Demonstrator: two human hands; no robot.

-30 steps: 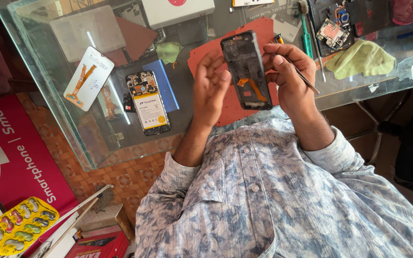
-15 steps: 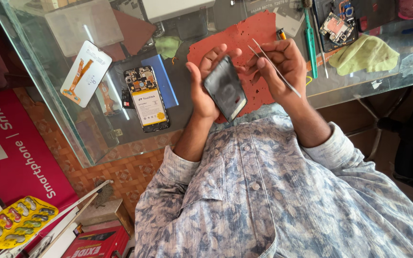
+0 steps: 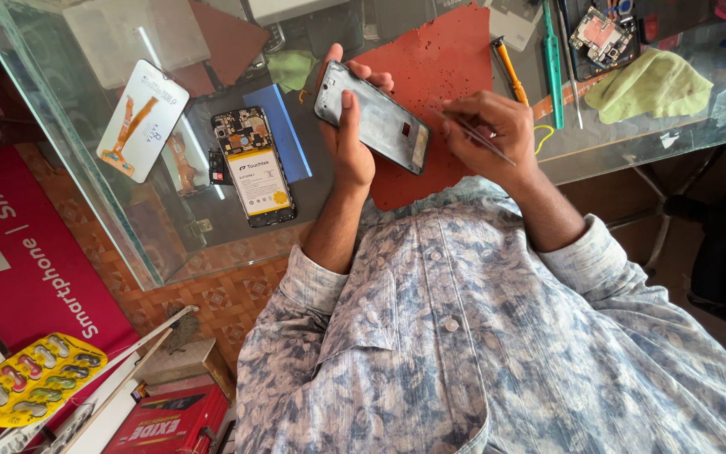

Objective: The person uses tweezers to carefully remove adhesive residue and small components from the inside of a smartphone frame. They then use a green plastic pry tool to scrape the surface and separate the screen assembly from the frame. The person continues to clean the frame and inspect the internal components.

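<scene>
L hand (image 3: 350, 139) gripped phone frame (image 3: 373, 118), thumb across its back; R hand (image 3: 489, 126) pinched tweezers (image 3: 481, 139) just beside frame's edge.

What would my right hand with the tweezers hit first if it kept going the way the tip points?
The right hand points its thin tool left toward the phone frame held in the left hand. It would probably meet the frame's near end first, though depth is hard to judge.

Phone frame (image 3: 373, 118) turned flat; right hand (image 3: 489, 126) drawn aside
</scene>
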